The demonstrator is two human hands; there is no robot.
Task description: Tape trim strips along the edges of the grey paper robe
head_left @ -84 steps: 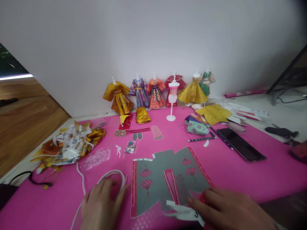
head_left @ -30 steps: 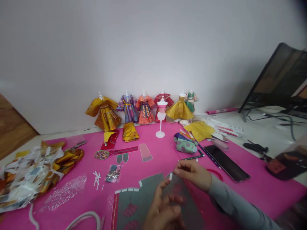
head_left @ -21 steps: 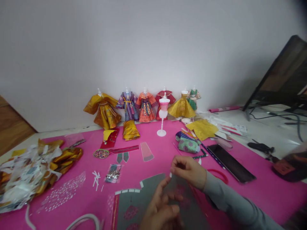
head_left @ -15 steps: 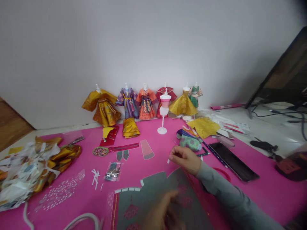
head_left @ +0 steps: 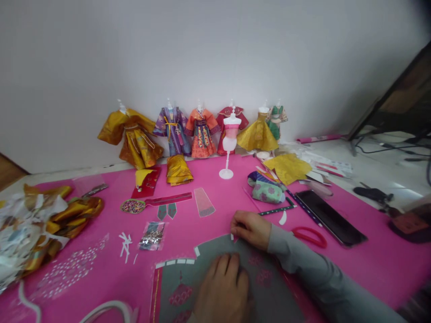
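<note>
A grey-green fabric piece [head_left: 208,253] with pink printed motifs lies on the pink mat [head_left: 182,188] in front of me. Small white tape strips [head_left: 181,261] line its upper left edge. My left hand [head_left: 222,285], palm down with fingers stretched out, rests on the fabric. At the fabric's top edge, my right hand [head_left: 251,229] pinches a small white tape strip [head_left: 232,237] between thumb and finger. More loose white strips [head_left: 125,246] lie to the left, beside a small clear packet of beads [head_left: 152,235].
Dressed doll stands [head_left: 202,134] line the wall behind a bare white mannequin [head_left: 230,143]. A phone [head_left: 330,217], red-handled scissors [head_left: 309,236] and a green pouch [head_left: 267,190] lie on the right. Gold cloth scraps [head_left: 76,215] are heaped at left.
My right hand has come down and slightly left, bringing the white strip to the fabric's edge. My left hand has flattened onto the fabric. The camera view has shifted slightly.
</note>
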